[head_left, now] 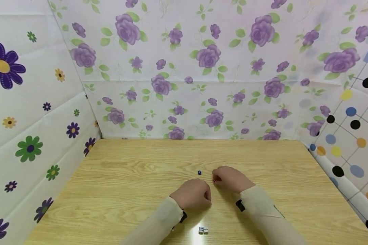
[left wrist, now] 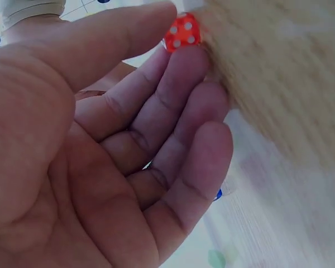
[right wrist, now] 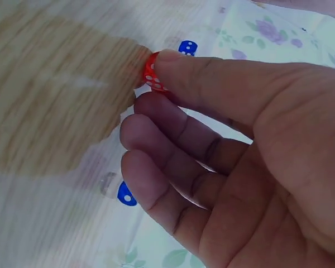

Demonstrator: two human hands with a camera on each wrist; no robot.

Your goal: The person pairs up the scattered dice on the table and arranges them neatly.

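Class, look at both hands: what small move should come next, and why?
Perhaps the left hand should bring its red die beside the other red die, which the right hand pinches: the reds are apart, while two white dice sit side by side.

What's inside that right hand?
The right hand pinches a red die with white spots. The hand covers part of it, so the spots there cannot be seen.

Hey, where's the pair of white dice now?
In the head view, the white dice sit on the table near the bottom edge, just right of centre, between the sleeves and below the left hand.
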